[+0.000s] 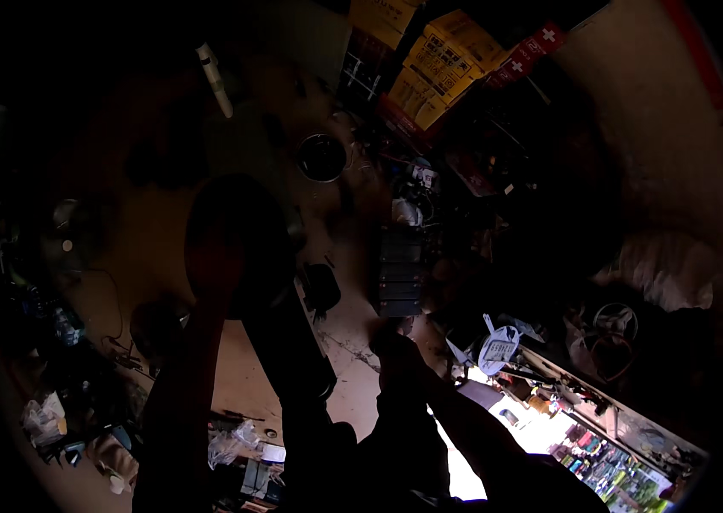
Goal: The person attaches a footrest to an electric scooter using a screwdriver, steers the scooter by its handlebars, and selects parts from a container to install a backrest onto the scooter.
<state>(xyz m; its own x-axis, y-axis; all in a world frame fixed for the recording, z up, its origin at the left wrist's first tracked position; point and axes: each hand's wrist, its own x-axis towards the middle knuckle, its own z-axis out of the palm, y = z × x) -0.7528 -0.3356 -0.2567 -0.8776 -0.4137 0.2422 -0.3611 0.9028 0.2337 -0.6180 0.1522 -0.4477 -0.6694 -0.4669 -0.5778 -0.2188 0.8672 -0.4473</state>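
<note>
The scene is very dark. My left hand [213,267] is raised at centre left and grips the lower left rim of a dark round disc [242,222]. Below the disc a long dark cylindrical part [291,346] slants down toward me between my arms. My right hand [396,349] is at centre, just right of that part and above the pale floor [353,342]. Its fingers look curled, but shadow hides whether anything is in them.
Yellow cartons [440,68] are stacked at the top. Nearby are a metal bowl [321,157], a white tube [214,79] and a stack of dark boxes [401,274]. A fan [67,232] stands left, plastic bags [44,419] lower left, and a bright cluttered counter [549,423] lower right.
</note>
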